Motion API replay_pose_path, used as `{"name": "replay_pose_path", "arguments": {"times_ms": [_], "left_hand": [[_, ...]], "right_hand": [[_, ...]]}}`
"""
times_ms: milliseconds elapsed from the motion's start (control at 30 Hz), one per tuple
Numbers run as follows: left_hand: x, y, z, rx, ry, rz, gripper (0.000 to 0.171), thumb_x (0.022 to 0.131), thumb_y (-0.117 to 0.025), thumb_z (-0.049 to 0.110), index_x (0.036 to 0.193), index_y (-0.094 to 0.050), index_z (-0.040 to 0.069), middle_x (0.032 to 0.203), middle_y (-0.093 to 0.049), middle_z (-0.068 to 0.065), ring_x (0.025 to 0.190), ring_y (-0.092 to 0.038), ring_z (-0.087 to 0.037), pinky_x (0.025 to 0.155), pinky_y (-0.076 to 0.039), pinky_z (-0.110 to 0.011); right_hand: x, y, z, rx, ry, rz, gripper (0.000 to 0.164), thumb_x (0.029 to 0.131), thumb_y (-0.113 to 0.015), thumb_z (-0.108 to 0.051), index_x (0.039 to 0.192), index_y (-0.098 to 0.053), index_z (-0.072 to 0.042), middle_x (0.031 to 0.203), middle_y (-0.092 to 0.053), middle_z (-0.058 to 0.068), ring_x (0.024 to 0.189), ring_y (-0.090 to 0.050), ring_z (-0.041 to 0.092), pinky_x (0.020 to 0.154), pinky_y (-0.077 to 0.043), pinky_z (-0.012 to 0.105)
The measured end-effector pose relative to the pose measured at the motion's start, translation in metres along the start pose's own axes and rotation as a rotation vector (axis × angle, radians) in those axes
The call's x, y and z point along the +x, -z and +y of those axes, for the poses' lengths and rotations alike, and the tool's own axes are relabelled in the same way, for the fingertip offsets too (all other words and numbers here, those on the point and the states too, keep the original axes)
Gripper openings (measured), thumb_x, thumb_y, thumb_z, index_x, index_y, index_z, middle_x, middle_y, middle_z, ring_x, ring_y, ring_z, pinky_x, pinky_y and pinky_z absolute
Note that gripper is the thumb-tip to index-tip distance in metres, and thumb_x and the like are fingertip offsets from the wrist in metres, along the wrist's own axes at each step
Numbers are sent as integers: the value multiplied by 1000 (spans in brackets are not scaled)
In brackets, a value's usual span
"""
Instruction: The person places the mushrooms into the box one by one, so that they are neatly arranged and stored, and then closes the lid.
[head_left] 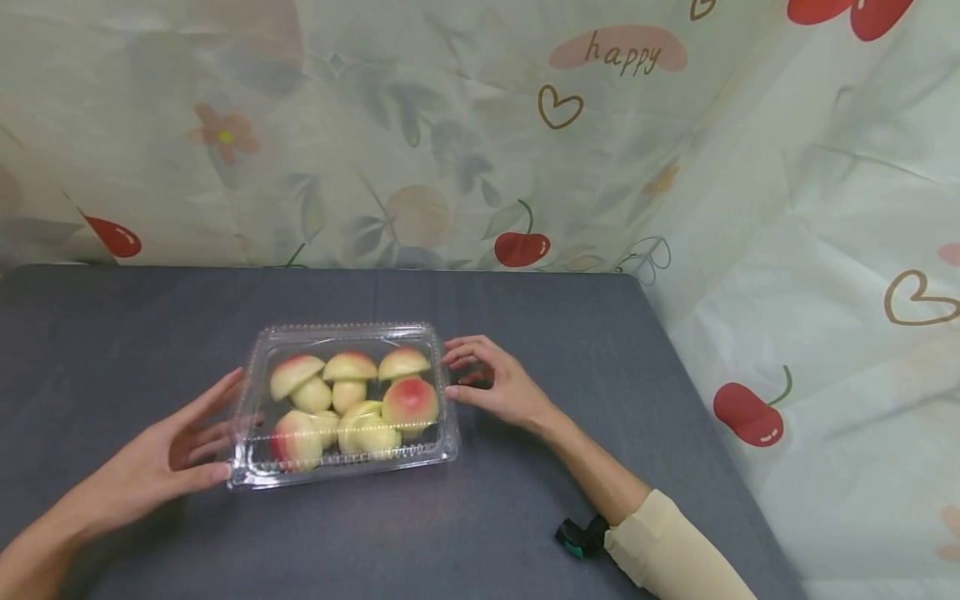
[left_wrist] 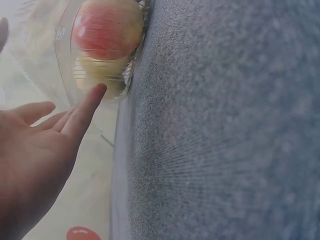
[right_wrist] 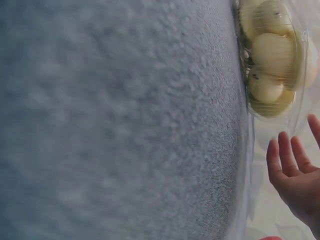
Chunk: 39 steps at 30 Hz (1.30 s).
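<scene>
A clear plastic clamshell box (head_left: 451, 442) lies closed on the table, with several mushroom-shaped pieces (head_left: 348, 367) inside, pale yellow with red-tinged caps. At the box's left side is my left hand (head_left: 153, 458), its fingers extended and thumb tip right at the near left corner. My right hand (head_left: 506, 387) stands at the right side, fingers loosely bent and fingertips close to the rim. The left wrist view has a red-capped piece (left_wrist: 105, 30) showing through the box wall near the left fingertips. In the right wrist view, relaxed right fingers (right_wrist: 285, 155) point toward the box.
Dark grey cloth covers the table (head_left: 525, 500). A pale printed curtain (head_left: 450, 125) with cherries and hearts hangs behind it and along the right side. A black device (head_left: 581, 537) sits at the right wrist beside a cream sleeve (head_left: 667, 542).
</scene>
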<state>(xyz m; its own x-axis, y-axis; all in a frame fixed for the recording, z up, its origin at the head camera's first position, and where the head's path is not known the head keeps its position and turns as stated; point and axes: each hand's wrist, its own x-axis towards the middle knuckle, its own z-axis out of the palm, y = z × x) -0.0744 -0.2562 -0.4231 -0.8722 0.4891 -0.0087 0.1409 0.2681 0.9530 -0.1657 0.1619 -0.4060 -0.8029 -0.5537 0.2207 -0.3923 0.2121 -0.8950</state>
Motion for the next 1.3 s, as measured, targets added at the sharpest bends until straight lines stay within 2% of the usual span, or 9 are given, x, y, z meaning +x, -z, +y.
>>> {"name": "replay_pose_path", "arguments": {"times_ms": [267, 500, 767, 900, 1000, 1033, 1100, 1200, 1300], "left_hand": [[0, -2, 4, 96, 73, 13, 86, 97, -64, 7, 161, -10, 25, 162, -15, -25, 121, -40, 17, 87, -50, -18], [-1, -6, 4, 138, 87, 55, 91, 92, -72, 12, 161, -13, 21, 160, -20, -27, 119, -43, 18, 86, -49, -16], [0, -11, 7, 222, 142, 90, 100, 85, -80, 23, 161, -16, 21, 157, -28, -26, 113, -46, 19, 83, -50, -15], [0, -14, 10, 268, 188, 99, 102, 84, -80, 29, 161, -14, 21, 157, -30, -26, 121, -58, -9, 82, -50, -16], [0, -17, 12, 333, 214, 112, 103, 82, -81, 36, 161, -15, 23, 155, -34, -25, 122, -58, -36, 80, -51, -16], [-1, -18, 12, 356, 210, 119, 103, 82, -81, 38, 161, -16, 23, 154, -35, -25, 121, -58, -38, 79, -51, -17], [-2, -20, 13, 403, 197, 137, 102, 81, -81, 40, 160, -18, 24, 153, -39, -24, 117, -62, -33, 78, -52, -17], [-4, -21, 13, 446, 139, 179, 98, 81, -82, 36, 159, -24, 22, 149, -45, -24, 109, -65, -11, 77, -52, -17], [-6, -23, 13, 466, 77, 228, 95, 79, -85, 29, 157, -31, 20, 142, -51, -24, 100, -60, 7, 75, -52, -15]], "right_hand": [[-10, -3, 17, -51, -21, -21, 52, 82, -82, -7, 129, -61, -11, 130, -54, 11, 100, -65, 29, 86, -54, 44], [-20, -7, 13, -80, -91, -47, 59, 83, -81, -13, 136, -57, -20, 116, -61, 7, 83, -65, 18, 81, -55, 32], [-33, -11, 7, -57, -148, -95, 66, 90, -75, -16, 148, -46, -26, 95, -67, -1, 68, -60, 18, 63, -49, 27], [-38, -14, 5, -53, -140, -113, 71, 91, -73, -13, 152, -40, -27, 95, -67, -2, 68, -61, 15, 63, -51, 27], [-43, -16, 3, -45, -140, -124, 72, 93, -70, -12, 154, -36, -27, 95, -67, -2, 68, -61, 13, 63, -51, 26], [-44, -17, 2, -39, -140, -127, 73, 93, -70, -11, 155, -34, -27, 95, -67, -2, 68, -61, 13, 63, -50, 26], [-46, -19, 1, -22, -147, -135, 74, 94, -69, -11, 156, -32, -27, 94, -68, -2, 68, -61, 13, 63, -50, 26], [-48, -21, -1, -1, -157, -142, 75, 95, -68, -12, 157, -29, -28, 89, -68, 1, 66, -62, 16, 61, -50, 25], [-50, -24, -3, 25, -183, -142, 76, 95, -68, -12, 157, -28, -30, 84, -68, 9, 64, -62, 21, 59, -49, 26]]}}
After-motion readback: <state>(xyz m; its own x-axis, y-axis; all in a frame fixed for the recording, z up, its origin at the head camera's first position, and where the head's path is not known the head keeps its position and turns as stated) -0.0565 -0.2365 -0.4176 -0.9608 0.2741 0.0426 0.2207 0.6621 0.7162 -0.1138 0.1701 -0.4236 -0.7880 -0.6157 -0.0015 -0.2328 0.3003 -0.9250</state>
